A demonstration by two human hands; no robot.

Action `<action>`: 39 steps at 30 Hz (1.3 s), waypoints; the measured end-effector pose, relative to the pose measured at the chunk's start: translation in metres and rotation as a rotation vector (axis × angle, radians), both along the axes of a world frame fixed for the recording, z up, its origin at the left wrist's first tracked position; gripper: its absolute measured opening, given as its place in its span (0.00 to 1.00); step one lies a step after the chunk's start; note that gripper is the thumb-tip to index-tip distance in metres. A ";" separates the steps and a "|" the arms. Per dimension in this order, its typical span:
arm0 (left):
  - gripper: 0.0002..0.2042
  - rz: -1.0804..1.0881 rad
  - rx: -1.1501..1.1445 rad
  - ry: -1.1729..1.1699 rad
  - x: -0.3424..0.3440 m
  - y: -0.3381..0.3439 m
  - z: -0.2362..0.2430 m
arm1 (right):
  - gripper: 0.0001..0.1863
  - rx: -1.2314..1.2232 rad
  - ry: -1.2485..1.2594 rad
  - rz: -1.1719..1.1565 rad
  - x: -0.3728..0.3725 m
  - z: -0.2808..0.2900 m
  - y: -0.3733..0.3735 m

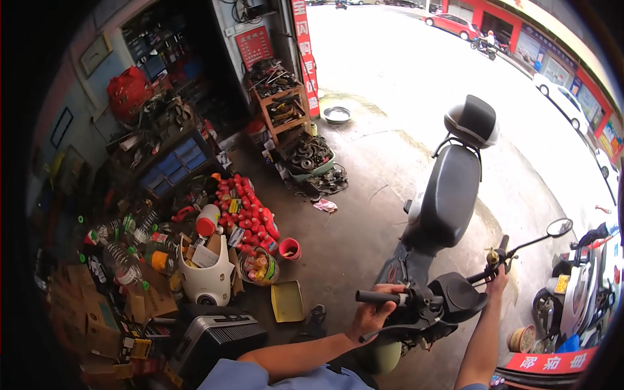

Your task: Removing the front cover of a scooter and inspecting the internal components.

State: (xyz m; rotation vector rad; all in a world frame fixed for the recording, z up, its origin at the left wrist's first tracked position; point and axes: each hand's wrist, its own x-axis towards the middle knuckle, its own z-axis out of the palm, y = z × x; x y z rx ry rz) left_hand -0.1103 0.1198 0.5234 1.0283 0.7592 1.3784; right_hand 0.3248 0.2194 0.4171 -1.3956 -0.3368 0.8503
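Observation:
A scooter stands before me with its front end nearest, its dark seat [448,188] and rear top box [471,122] pointing away toward the street. My left hand [377,315] is closed around the left part of the handlebar, beside the black rubber grip [369,296]; a lever runs just below that hand. On the other side, my right hand [499,281] is closed on the handlebar near its other grip [504,244], below the round mirror [559,227]. The black handlebar cover [457,296] lies between my hands. My right fingers are partly hidden.
On the left are red bottles [244,208], a white scooter panel [207,276], a yellow tray [288,302] and a grey-black case [218,341]. A tool rack [281,107] stands farther back. Another scooter [575,292] is parked at right; a metal basin [337,116] lies by the doorway.

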 end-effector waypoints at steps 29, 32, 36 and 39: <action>0.17 -0.711 0.038 1.070 -0.292 0.256 -0.164 | 0.13 -0.643 -1.500 1.020 -0.277 0.259 0.306; 0.16 -0.554 -0.115 1.233 -0.354 0.306 -0.193 | 0.13 -0.548 -1.531 0.960 -0.258 0.249 0.337; 0.16 -0.158 -0.511 1.424 -0.461 0.324 -0.236 | 0.12 -0.476 -1.315 0.943 -0.261 0.206 0.398; 0.13 -0.096 -0.774 1.395 -0.532 0.312 -0.276 | 0.14 -0.501 -1.279 1.092 -0.280 0.159 0.450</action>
